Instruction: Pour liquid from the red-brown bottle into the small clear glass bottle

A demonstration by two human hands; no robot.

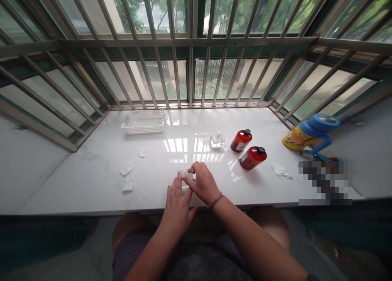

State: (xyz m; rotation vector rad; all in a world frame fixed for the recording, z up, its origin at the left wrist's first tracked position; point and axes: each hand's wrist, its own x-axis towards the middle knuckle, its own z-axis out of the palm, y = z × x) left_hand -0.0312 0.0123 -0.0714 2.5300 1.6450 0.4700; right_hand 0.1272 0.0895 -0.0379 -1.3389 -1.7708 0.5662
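Observation:
A small clear plastic box (185, 187) stands near the front edge of the white counter, partly covered by my fingers. My left hand (178, 201) rests against its left side, fingers stretched out and thumb apart. Over the box's top, my right hand (202, 183) is closed in a pinch, with a bracelet on its wrist. Something whitish shows at those fingertips, but I cannot make out what they hold. Farther back is a second clear box (217, 141) with a white piece on it. Two red bottles (241, 141) with black caps stand to the right.
A white perforated basket (145, 128) sits at the back left. Crumpled white pieces (126, 169) lie on the left, and another white piece (281, 171) lies right of the bottles. A blue and yellow jug (306, 133) stands far right. Metal bars (190, 74) line the back.

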